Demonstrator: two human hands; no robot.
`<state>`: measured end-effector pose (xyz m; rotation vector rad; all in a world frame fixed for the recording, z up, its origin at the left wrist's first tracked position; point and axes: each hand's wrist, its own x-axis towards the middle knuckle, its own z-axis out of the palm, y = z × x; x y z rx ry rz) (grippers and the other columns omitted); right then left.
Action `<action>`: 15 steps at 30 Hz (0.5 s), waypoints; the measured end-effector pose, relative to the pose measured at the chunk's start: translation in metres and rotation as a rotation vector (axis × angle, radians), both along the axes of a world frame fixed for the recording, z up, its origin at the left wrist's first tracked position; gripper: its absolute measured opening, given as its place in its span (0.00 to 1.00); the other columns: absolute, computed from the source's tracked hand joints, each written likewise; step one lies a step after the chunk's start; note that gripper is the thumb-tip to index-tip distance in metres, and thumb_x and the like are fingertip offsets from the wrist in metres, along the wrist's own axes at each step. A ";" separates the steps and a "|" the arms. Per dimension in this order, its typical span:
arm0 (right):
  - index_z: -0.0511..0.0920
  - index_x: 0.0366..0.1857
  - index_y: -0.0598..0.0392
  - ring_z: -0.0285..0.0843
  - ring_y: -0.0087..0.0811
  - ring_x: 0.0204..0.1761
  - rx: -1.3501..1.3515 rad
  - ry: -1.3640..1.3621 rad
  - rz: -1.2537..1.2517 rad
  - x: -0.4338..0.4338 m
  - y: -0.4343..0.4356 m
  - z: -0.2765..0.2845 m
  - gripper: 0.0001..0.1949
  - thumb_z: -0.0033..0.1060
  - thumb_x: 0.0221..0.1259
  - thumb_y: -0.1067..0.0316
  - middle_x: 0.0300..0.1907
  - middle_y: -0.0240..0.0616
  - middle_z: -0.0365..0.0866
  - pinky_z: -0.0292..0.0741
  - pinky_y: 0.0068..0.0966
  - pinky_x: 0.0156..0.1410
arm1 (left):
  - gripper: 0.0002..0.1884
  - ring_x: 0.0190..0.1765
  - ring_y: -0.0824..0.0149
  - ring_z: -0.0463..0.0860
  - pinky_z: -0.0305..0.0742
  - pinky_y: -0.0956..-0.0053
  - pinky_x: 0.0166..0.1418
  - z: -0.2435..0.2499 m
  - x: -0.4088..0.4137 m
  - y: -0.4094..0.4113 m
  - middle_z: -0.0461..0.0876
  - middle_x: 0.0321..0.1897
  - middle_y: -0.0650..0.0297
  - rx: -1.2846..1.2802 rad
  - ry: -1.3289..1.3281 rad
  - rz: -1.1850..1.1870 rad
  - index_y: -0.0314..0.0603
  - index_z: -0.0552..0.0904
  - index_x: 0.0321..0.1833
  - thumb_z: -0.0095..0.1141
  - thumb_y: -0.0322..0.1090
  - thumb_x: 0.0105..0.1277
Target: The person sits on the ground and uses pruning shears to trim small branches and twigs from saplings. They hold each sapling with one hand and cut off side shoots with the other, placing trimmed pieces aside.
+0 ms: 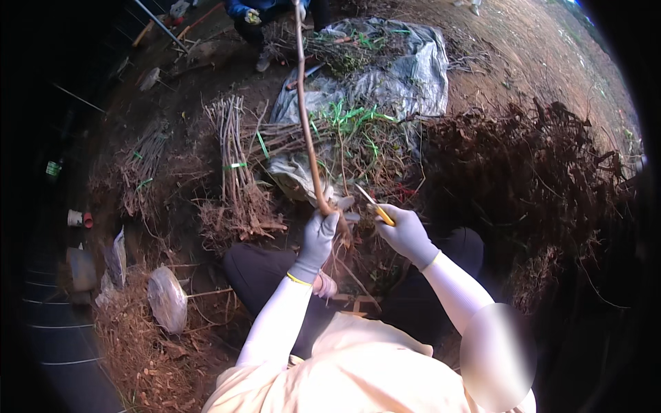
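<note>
My left hand (317, 235), in a grey work glove, grips a long brown woody stem (305, 118) low down, just above its roots (345, 237). The stem rises away from me towards the top of the view. In my right hand (405, 232), also gloved in grey, is a knife with a yellow handle (385, 216). Its narrow blade (365, 193) points up and to the left, apart from the stem. Below the hands, thin roots hang between my knees.
A bundle of bare-root saplings (235, 165) tied with green tape lies ahead left, another bundle (142, 168) farther left. A heap of roots (521, 170) rises on the right. Cut stems cover a plastic sheet (418, 77). Another person's gloved hand (252, 17) shows at the top.
</note>
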<state>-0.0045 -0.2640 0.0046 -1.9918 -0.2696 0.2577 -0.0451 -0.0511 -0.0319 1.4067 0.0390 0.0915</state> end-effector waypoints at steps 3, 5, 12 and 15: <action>0.78 0.62 0.50 0.87 0.47 0.44 -0.090 0.080 0.045 -0.001 -0.010 0.011 0.24 0.61 0.62 0.55 0.42 0.50 0.86 0.81 0.35 0.49 | 0.14 0.43 0.77 0.78 0.75 0.79 0.53 0.004 -0.001 0.003 0.81 0.43 0.67 -0.079 0.024 -0.065 0.33 0.76 0.56 0.52 0.39 0.79; 0.72 0.67 0.52 0.84 0.50 0.51 -0.178 0.003 0.180 0.001 -0.009 0.021 0.31 0.60 0.58 0.53 0.49 0.52 0.84 0.79 0.38 0.55 | 0.16 0.44 0.77 0.78 0.75 0.79 0.53 0.026 -0.001 -0.005 0.80 0.43 0.68 -0.120 0.084 -0.170 0.33 0.76 0.58 0.52 0.39 0.78; 0.76 0.63 0.55 0.87 0.39 0.38 -0.007 0.051 0.195 0.004 0.001 0.013 0.25 0.60 0.62 0.58 0.40 0.45 0.86 0.81 0.31 0.46 | 0.26 0.55 0.77 0.75 0.69 0.79 0.62 0.002 -0.002 0.005 0.78 0.57 0.64 0.283 -0.086 -0.154 0.33 0.68 0.73 0.53 0.39 0.78; 0.79 0.57 0.55 0.69 0.14 0.23 0.473 0.486 -0.171 0.014 -0.016 0.013 0.17 0.62 0.67 0.64 0.27 0.24 0.75 0.68 0.17 0.29 | 0.29 0.59 0.65 0.82 0.75 0.71 0.64 0.035 0.002 -0.006 0.78 0.63 0.54 -0.215 0.042 -0.302 0.35 0.60 0.77 0.48 0.43 0.80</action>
